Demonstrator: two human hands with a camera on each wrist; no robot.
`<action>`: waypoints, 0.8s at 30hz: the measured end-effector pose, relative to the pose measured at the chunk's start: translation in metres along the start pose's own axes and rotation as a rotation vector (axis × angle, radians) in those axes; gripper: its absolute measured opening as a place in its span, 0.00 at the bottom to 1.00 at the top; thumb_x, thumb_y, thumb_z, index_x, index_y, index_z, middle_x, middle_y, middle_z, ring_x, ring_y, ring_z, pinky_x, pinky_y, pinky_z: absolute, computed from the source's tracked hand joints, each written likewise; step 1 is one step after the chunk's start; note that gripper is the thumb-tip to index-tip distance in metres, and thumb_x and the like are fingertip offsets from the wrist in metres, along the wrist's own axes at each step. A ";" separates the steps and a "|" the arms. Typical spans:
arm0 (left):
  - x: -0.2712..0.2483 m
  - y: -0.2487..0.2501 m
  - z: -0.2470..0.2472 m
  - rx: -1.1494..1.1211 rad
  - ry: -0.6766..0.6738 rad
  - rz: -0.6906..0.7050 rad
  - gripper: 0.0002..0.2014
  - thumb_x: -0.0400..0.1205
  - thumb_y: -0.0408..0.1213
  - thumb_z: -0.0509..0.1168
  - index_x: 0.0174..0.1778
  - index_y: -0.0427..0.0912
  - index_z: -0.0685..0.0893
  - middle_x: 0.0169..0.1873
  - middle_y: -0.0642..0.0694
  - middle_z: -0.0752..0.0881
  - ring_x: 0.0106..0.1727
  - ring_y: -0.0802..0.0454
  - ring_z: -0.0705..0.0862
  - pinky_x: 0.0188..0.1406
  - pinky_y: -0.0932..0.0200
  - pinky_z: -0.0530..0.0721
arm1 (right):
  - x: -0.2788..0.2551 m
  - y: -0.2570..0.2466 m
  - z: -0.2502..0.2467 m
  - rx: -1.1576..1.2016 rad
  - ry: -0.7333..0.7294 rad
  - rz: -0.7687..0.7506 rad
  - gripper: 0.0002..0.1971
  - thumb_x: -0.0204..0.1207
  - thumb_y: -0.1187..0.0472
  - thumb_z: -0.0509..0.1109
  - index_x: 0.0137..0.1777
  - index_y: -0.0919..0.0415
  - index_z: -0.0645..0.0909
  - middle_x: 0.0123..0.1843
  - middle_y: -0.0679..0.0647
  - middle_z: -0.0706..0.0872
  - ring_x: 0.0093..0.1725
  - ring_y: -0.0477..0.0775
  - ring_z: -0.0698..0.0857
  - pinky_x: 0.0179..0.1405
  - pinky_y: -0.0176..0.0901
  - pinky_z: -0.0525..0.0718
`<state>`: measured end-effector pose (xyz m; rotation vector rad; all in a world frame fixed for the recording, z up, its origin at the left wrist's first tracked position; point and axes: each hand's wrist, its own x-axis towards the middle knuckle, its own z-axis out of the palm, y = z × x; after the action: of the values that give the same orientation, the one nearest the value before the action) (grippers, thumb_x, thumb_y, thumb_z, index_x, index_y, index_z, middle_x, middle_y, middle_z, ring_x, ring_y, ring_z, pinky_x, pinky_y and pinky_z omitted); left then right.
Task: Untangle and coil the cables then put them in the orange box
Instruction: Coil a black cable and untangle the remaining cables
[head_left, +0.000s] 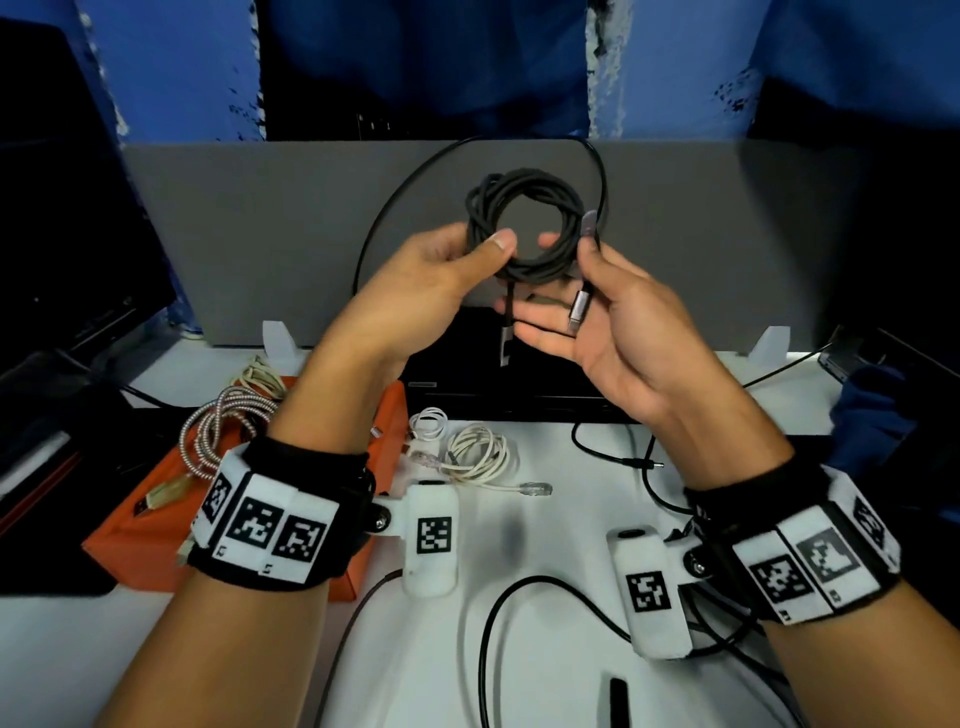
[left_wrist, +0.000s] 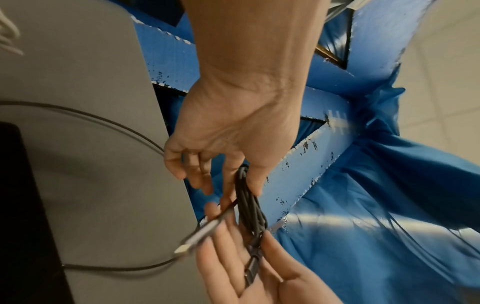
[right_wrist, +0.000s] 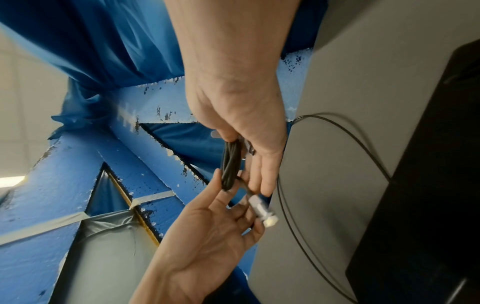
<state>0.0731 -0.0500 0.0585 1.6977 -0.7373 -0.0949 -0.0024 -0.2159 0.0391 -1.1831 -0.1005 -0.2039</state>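
I hold a black cable coil (head_left: 522, 228) up in front of the grey board, well above the table. My left hand (head_left: 483, 254) grips its left side, thumb across the front. My right hand (head_left: 571, 249) pinches its right side between thumb and fingers. One silver plug (head_left: 577, 310) hangs over my right palm, and a second plug (head_left: 506, 345) dangles below my left hand. The left wrist view shows the coil (left_wrist: 249, 205) edge-on between both hands, and the right wrist view shows the same coil (right_wrist: 230, 164). The orange box (head_left: 130, 535) sits at the lower left with a silver braided cable (head_left: 223, 421) in it.
A coiled white cable (head_left: 478, 452) and a smaller white coil (head_left: 428, 421) lie right of the box. Thin black cables (head_left: 545, 587) trail over the white table near me. A grey board (head_left: 260, 234) stands behind, with a flat black device (head_left: 519, 395) at its foot.
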 end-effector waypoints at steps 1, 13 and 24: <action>0.001 -0.001 0.000 0.004 0.025 0.010 0.09 0.87 0.50 0.67 0.52 0.51 0.88 0.50 0.57 0.93 0.55 0.60 0.90 0.58 0.62 0.80 | -0.001 0.001 0.001 -0.009 -0.005 0.006 0.18 0.93 0.49 0.53 0.70 0.55 0.81 0.60 0.64 0.92 0.58 0.67 0.93 0.62 0.60 0.88; 0.005 -0.005 0.039 -0.020 0.525 0.302 0.10 0.84 0.47 0.71 0.48 0.45 0.82 0.39 0.52 0.88 0.42 0.53 0.90 0.50 0.48 0.89 | -0.013 0.013 0.009 0.032 -0.111 0.220 0.21 0.90 0.43 0.56 0.61 0.61 0.79 0.40 0.59 0.85 0.21 0.45 0.68 0.11 0.33 0.66; -0.013 0.022 -0.003 0.845 -0.395 0.062 0.39 0.75 0.58 0.77 0.82 0.63 0.70 0.77 0.54 0.71 0.75 0.59 0.70 0.69 0.64 0.67 | -0.014 0.005 -0.020 -0.571 -0.186 0.321 0.15 0.91 0.51 0.61 0.47 0.61 0.78 0.36 0.57 0.80 0.21 0.44 0.62 0.15 0.34 0.58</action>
<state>0.0547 -0.0423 0.0748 2.4921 -1.2351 -0.0803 -0.0158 -0.2310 0.0245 -1.7650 -0.0119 0.1757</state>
